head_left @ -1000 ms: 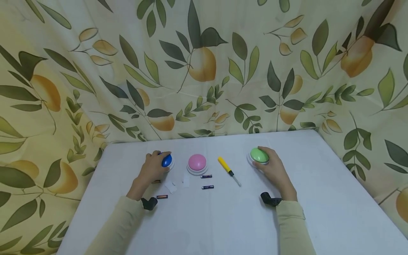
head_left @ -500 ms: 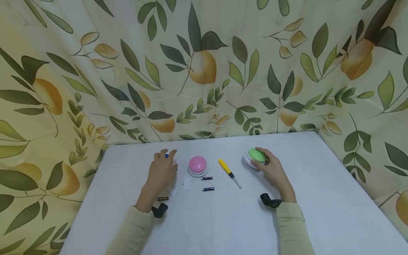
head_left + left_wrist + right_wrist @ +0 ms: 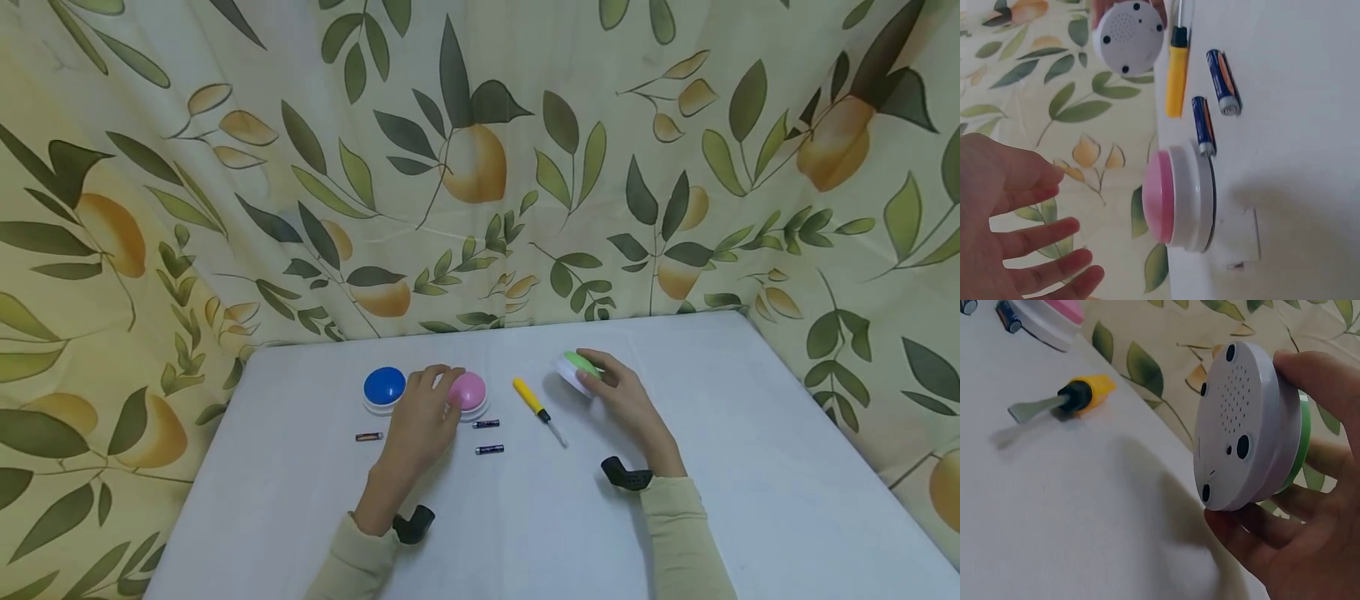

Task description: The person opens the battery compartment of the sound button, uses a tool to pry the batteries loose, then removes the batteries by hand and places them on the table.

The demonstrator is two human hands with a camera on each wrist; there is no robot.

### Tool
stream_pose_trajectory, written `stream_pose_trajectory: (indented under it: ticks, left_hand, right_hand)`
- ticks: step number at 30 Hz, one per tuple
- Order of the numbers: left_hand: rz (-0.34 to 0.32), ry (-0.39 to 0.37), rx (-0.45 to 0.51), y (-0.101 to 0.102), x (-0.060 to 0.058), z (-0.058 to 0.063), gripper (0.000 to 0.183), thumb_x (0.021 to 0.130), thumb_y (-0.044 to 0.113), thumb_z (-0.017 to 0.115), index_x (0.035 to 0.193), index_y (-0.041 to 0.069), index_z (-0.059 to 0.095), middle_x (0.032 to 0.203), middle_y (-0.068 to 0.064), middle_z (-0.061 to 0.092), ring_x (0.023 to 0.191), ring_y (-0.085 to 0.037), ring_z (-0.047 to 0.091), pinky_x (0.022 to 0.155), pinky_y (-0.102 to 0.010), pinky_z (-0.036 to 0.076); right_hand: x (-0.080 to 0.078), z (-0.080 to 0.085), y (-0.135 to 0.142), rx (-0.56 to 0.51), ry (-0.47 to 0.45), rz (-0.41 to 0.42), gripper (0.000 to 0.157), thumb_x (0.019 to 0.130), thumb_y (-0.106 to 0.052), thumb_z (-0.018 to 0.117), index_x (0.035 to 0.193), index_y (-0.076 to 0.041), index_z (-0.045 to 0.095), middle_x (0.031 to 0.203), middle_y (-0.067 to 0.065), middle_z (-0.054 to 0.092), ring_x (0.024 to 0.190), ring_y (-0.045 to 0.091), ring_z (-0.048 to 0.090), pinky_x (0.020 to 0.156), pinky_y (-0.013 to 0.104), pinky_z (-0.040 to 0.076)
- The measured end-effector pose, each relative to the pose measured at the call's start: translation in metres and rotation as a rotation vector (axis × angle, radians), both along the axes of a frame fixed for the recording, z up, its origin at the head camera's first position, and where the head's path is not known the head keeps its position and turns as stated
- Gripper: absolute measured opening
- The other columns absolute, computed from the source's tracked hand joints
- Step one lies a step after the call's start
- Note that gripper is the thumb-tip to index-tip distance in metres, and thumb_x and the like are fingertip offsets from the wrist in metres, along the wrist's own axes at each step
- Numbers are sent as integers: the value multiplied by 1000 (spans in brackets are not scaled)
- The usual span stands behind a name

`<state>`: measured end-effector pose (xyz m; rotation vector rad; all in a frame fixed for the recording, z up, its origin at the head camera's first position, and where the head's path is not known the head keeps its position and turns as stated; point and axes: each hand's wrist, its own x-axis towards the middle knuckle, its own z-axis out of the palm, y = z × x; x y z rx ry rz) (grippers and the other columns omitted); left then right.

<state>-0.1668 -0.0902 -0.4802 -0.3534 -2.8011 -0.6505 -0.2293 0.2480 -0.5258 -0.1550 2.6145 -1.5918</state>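
My right hand [image 3: 633,408] grips a green-topped push button [image 3: 581,363] by its round white body, lifted off the table and tilted. Its underside [image 3: 1225,434], with speaker holes and dark round spots, faces the right wrist camera. Over the table, beside a pink push button [image 3: 470,389], is my left hand [image 3: 422,421]. The left wrist view shows its fingers [image 3: 1041,237] spread and apart from the pink button [image 3: 1158,197]. A blue push button [image 3: 385,386] sits at the left, partly behind the left hand.
A yellow-handled screwdriver [image 3: 528,397] lies between the pink button and the right hand. Two dark batteries [image 3: 486,424] lie before the pink button, another battery [image 3: 368,437] before the blue one. A small white flat piece [image 3: 1239,237] lies near the pink button. Behind hangs a patterned curtain [image 3: 480,167].
My left hand has let go of the blue button and moved right to the pink one. The right hand has raised the green button, moved it left and tipped it.
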Motion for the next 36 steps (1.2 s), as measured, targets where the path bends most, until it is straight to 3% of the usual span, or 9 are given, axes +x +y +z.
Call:
stream_pose_trajectory:
  ticks: [8, 14, 21, 29, 32, 36]
  left_hand:
    - [-37, 44, 43, 7, 9, -1, 45, 98, 19, 74, 141, 25, 61, 142, -3, 62, 133, -27, 58, 103, -42, 58]
    - [-86, 33, 12, 14, 9, 0, 45, 99, 24, 72, 142, 27, 60, 144, 1, 61, 135, -22, 56, 103, -38, 58]
    - [-149, 8, -11, 21, 10, -1, 42, 100, 25, 70, 141, 26, 61, 144, 1, 60, 138, -22, 55, 106, -39, 57]
    - [-196, 41, -62, 22, 9, -1, 49, 101, 28, 69, 148, 25, 55, 144, 1, 60, 140, -21, 54, 111, -39, 53]
    - [-206, 40, -48, 22, 7, 0, 49, 102, 29, 69, 149, 24, 54, 144, 1, 61, 140, -21, 54, 111, -39, 53]
    - [-207, 12, -4, 21, 7, 1, 49, 102, 28, 69, 148, 22, 55, 143, 0, 62, 139, -22, 55, 112, -40, 52]
  right_hand:
    - [3, 1, -16, -59, -24, 57, 56, 106, -46, 57, 154, -18, 49, 165, 16, 39, 144, 42, 46, 113, 54, 40]
    - [8, 4, -29, -130, -79, 131, 55, 109, -46, 51, 155, -16, 48, 164, 16, 40, 143, 37, 43, 114, 50, 41]
    - [13, 11, -38, -234, -146, 198, 61, 111, -49, 42, 157, -9, 43, 156, 20, 47, 139, 33, 50, 119, 50, 42]
    - [18, 20, -50, -286, -164, 309, 62, 113, -48, 34, 156, -5, 42, 152, 20, 52, 130, 17, 58, 116, 43, 47]
    - [20, 20, -56, -327, -173, 338, 64, 113, -49, 31, 157, -3, 41, 153, 22, 51, 137, 24, 56, 120, 50, 42]
    - [23, 20, -63, -393, -217, 341, 68, 113, -52, 31, 159, -2, 36, 160, 23, 42, 152, 40, 39, 126, 57, 28]
